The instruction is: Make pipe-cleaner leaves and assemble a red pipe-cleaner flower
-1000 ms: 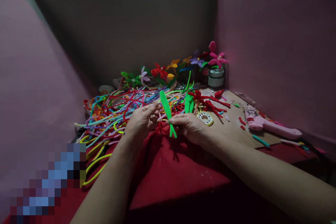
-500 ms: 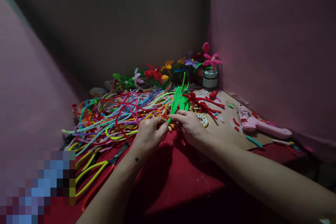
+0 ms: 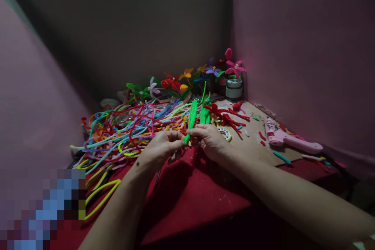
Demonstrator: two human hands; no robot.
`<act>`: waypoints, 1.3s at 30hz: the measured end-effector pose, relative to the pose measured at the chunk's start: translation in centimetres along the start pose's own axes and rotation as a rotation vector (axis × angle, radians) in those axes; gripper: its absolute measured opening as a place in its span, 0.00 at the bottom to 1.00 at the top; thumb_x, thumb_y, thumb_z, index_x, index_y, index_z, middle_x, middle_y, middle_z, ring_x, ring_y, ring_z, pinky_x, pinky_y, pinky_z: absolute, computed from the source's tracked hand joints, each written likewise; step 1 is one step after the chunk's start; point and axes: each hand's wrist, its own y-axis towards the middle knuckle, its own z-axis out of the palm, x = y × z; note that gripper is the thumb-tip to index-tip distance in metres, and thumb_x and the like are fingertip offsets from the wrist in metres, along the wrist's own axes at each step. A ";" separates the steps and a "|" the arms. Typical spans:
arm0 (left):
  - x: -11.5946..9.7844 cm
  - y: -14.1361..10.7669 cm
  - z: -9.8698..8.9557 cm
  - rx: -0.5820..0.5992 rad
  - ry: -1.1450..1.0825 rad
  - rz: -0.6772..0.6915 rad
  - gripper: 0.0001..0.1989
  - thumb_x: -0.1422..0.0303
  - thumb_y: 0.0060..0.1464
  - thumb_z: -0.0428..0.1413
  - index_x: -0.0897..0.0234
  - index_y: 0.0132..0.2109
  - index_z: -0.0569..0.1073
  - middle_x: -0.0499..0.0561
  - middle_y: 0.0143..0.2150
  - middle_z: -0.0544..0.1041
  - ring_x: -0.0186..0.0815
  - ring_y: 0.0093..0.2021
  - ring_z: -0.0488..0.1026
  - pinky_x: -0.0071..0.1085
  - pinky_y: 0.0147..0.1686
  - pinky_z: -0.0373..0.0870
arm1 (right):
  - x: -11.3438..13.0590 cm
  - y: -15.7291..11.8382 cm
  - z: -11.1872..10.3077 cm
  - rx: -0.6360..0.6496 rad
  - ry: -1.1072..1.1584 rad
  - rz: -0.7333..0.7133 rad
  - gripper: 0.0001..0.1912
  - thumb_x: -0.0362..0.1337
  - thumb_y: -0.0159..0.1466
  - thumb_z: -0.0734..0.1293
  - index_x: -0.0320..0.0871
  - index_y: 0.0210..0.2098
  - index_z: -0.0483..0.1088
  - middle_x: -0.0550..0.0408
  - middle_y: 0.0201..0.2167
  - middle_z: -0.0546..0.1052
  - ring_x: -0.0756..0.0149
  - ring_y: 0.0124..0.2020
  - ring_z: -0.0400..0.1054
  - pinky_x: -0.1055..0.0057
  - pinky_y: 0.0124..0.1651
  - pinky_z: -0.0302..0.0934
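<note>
Since the earliest frame the left hand (image 3: 164,145) has come across to the foot of the green leaf (image 3: 192,116), whose blade has swung from leaning towards eleven o'clock to pointing nearly at twelve, a shade towards one. Both hands hold it above the front of the red-covered worktop (image 3: 205,191): the left, at nine o'clock from the foot, pinches the short tail ends between thumb and forefinger; the right hand (image 3: 210,140), at three, has its fingertips closed on the narrow neck.

Made of fuzzy stems by the look of it, the leaf should weigh next to nothing, grip well thanks to its nap, and bend easily yet keep its bend, if a wire runs inside. The neck and tails seem the best hold; squeezing the looped blade would probably flatten or skew it.

Just past the right hand, between one and two o'clock, stands a second green leaf (image 3: 205,115), with a red flower (image 3: 215,110) at two and a pale ring (image 3: 226,133) at three. A tangle of coloured stems (image 3: 131,125) spreads at nine to ten, yellow handles (image 3: 102,199) lie at eight, and a pink tool (image 3: 278,134) rests on the tan board (image 3: 249,150) well out at three.
</note>
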 end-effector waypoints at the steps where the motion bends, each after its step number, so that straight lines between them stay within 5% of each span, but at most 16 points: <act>1: 0.0 0.0 0.1 -0.020 0.053 0.010 0.05 0.71 0.41 0.56 0.67 0.22 0.69 0.45 0.12 0.63 0.24 0.11 0.55 0.20 0.11 0.48 | 0.0 0.0 0.0 -0.004 0.003 -0.001 0.09 0.32 0.44 0.67 0.40 0.14 0.60 0.63 0.11 0.61 0.77 0.14 0.53 0.75 0.19 0.46; 4: 0.2 0.1 0.4 -0.074 0.192 0.092 0.04 0.70 0.44 0.54 0.67 0.25 0.70 0.46 0.15 0.65 0.26 0.14 0.58 0.21 0.13 0.52 | 0.1 0.1 0.0 -0.010 0.007 -0.003 0.08 0.32 0.44 0.67 0.40 0.15 0.61 0.63 0.12 0.61 0.77 0.15 0.53 0.75 0.19 0.47; 9: 1.5 0.6 0.3 -0.254 0.555 0.600 0.07 0.70 0.48 0.54 0.62 0.37 0.73 0.51 0.32 0.71 0.32 0.31 0.67 0.26 0.32 0.62 | 0.2 0.2 -0.2 -0.028 -0.028 -0.022 0.07 0.31 0.44 0.65 0.40 0.15 0.61 0.63 0.12 0.61 0.77 0.15 0.53 0.75 0.19 0.46; 15: 2.0 0.9 0.1 -0.370 1.057 0.962 0.07 0.70 0.52 0.51 0.59 0.34 0.74 0.51 0.31 0.70 0.35 0.34 0.62 0.29 0.35 0.60 | -0.3 0.6 -0.3 -0.008 -0.063 -0.067 0.07 0.32 0.46 0.65 0.39 0.16 0.61 0.63 0.11 0.62 0.77 0.14 0.53 0.76 0.18 0.46; 23: 1.2 0.5 0.5 -0.162 0.923 0.872 0.10 0.72 0.57 0.45 0.65 0.33 0.70 0.51 0.31 0.68 0.33 0.34 0.63 0.29 0.36 0.60 | -0.6 0.1 0.0 -0.003 -0.284 -0.133 0.09 0.36 0.49 0.65 0.39 0.17 0.62 0.63 0.12 0.62 0.77 0.15 0.54 0.76 0.20 0.47; 39: 0.0 -0.3 -0.3 0.005 0.752 0.602 0.09 0.74 0.54 0.47 0.66 0.26 0.65 0.47 0.29 0.64 0.30 0.32 0.61 0.25 0.33 0.57 | -0.5 -0.8 0.6 0.051 -0.408 -0.073 0.08 0.35 0.50 0.63 0.39 0.17 0.61 0.62 0.14 0.61 0.77 0.17 0.53 0.77 0.21 0.46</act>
